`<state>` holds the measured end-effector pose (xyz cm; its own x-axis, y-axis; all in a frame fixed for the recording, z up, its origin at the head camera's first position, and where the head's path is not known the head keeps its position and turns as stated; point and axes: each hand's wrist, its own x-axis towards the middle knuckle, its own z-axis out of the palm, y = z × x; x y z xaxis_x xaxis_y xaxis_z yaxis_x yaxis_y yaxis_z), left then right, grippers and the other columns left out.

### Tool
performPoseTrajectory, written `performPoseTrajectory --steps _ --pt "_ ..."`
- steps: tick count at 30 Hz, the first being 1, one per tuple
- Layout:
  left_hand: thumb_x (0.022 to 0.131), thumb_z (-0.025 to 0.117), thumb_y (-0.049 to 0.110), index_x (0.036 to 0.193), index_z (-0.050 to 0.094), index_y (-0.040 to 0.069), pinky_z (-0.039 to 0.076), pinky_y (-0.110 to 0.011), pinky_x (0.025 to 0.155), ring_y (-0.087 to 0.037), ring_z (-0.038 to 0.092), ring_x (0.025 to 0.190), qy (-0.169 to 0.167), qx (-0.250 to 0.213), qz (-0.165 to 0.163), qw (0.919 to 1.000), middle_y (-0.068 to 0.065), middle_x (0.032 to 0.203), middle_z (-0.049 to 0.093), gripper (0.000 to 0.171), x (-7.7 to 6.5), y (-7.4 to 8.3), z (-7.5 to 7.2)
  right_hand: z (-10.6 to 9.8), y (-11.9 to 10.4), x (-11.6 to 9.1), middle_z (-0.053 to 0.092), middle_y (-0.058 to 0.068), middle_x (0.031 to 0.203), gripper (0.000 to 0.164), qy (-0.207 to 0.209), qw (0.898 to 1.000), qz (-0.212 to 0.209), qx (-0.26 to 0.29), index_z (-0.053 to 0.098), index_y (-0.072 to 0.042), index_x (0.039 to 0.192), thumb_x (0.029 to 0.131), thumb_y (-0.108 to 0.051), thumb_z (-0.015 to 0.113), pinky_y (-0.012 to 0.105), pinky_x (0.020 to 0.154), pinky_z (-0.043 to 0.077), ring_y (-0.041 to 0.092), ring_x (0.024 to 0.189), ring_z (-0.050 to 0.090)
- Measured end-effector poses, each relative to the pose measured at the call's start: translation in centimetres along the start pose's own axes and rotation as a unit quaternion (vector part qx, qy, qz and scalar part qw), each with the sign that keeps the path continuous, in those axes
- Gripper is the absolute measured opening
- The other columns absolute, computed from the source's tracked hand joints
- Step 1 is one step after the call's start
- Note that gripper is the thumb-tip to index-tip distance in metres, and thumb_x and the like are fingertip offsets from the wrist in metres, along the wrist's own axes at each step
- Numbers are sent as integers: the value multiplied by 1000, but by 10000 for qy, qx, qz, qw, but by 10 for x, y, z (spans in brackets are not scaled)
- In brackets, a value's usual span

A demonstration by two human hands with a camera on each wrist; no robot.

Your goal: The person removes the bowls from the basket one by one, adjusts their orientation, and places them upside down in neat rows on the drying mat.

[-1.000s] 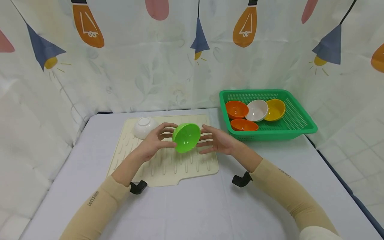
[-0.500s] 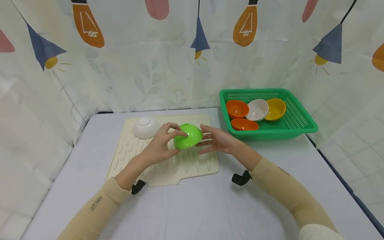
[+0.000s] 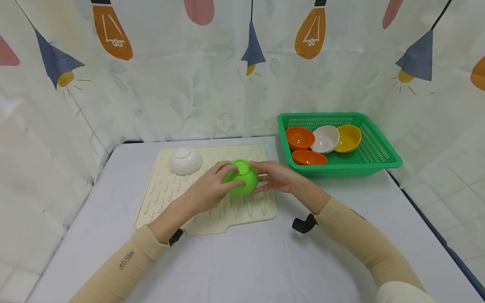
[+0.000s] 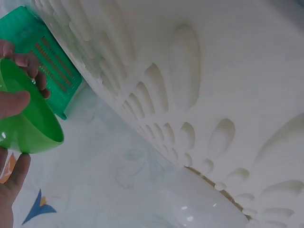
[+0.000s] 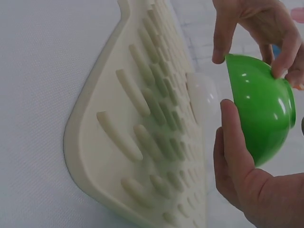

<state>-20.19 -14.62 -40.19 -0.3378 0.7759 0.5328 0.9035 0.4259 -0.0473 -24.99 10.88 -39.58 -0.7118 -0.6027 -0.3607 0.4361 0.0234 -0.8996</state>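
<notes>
The green bowl [image 3: 251,180], base up, is pinched in the left hand [image 3: 215,185], the right hand [image 3: 277,175] curved round its side; placing seems underway, calling for a level lowering onto the mat [image 3: 242,212].

- Table [image 3: 246,263], pale, stretching toward 6 o'clock.
- Mat [image 3: 235,210], cream and ridged, on the table.
- Upturned bowl [image 3: 184,163], white, base up at the mat's 11 o'clock.
- Basket [image 3: 352,171], green, at 2 o'clock from the mat.
- Inside it, far orange bowl [image 3: 299,139] at 9 o'clock, near orange bowl [image 3: 309,158] at 8; white bowl [image 3: 325,141] beside yellow bowl [image 3: 350,141], the yellow at its 3 o'clock.
- Curtain [image 3: 151,92] at 12 o'clock, printed with blue lamps [image 3: 253,48] at 10, 12 and 2.
</notes>
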Motion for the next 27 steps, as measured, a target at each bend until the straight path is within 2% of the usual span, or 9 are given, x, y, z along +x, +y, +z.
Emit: performPoseTrajectory --steps 7,13,15,17,21,27 --pt "76 77 -16 117 72 18 51 -47 100 -41 51 121 -111 405 247 9988 -15 126 54 54 2 2 0 2 0 0 52 17 139 50 -29 9998 -36 -213 46 4 144 107 -28 56 50 90 57 35 128 55" --pt "77 79 -13 120 72 17 50 -48 102 -41 50 124 -53 320 203 9993 -17 129 53 53 0 3 3 1 1 3 54 17 135 47 81 9996 -32 -268 47 4 141 105 -24 59 49 89 58 34 124 57" --pt "77 83 -8 123 69 16 48 -49 105 -41 47 128 -53 85 -22 9999 -20 134 50 54 -1 2 4 1 2 3 55 16 134 44 99 9995 -65 -284 49 4 139 105 -22 58 50 88 59 33 123 57" --pt "77 87 -2 128 65 16 44 -51 108 -41 42 132 -90 -285 -388 9988 -22 141 44 59 -3 2 6 0 2 3 54 16 133 40 96 9995 -102 -284 52 3 137 105 -21 56 51 88 59 34 123 57" --pt "81 89 10 137 54 15 43 -54 109 -42 37 138 -123 -1009 -1080 9889 -26 149 35 66 -7 1 8 0 2 1 52 16 134 35 110 9993 -129 -321 55 2 134 105 -19 53 52 88 58 36 123 56" --pt "83 89 20 141 49 15 46 -60 103 -48 40 136 -145 -1406 -1714 9750 -30 151 35 70 -7 1 10 2 1 1 47 18 142 48 220 9990 -70 -390 43 2 145 104 -19 56 51 87 59 37 126 53"
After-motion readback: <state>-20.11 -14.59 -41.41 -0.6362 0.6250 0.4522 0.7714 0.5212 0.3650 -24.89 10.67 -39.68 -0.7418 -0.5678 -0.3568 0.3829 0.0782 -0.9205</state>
